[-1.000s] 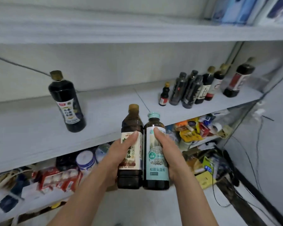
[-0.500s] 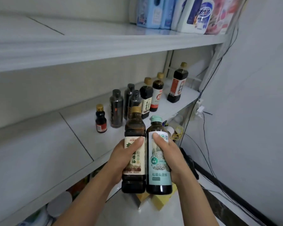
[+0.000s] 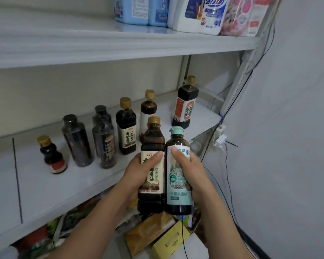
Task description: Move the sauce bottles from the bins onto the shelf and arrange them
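My left hand (image 3: 138, 174) grips a dark sauce bottle with a gold cap and cream label (image 3: 152, 144). My right hand (image 3: 192, 171) grips a dark bottle with a teal cap and pale green label (image 3: 178, 200). Both bottles are upright, side by side and touching, held just in front of the middle shelf's (image 3: 45, 186) front edge. Several dark sauce bottles stand on that shelf: a small one (image 3: 51, 155) at the left, a tall black one (image 3: 77, 141), a gold-capped one (image 3: 125, 126), and a large one with an orange label (image 3: 185, 103) at the right end.
The upper shelf (image 3: 101, 47) carries blue and white detergent jugs (image 3: 200, 14). Boxes and packets (image 3: 161, 238) lie below the middle shelf. A white wall (image 3: 288, 128) closes in on the right, with black cables and a small white plug (image 3: 220, 139) beside the shelf post.
My view has swung right along the shelf and nearer to the row of bottles. Both hands have kept hold of their two bottles, side by side.
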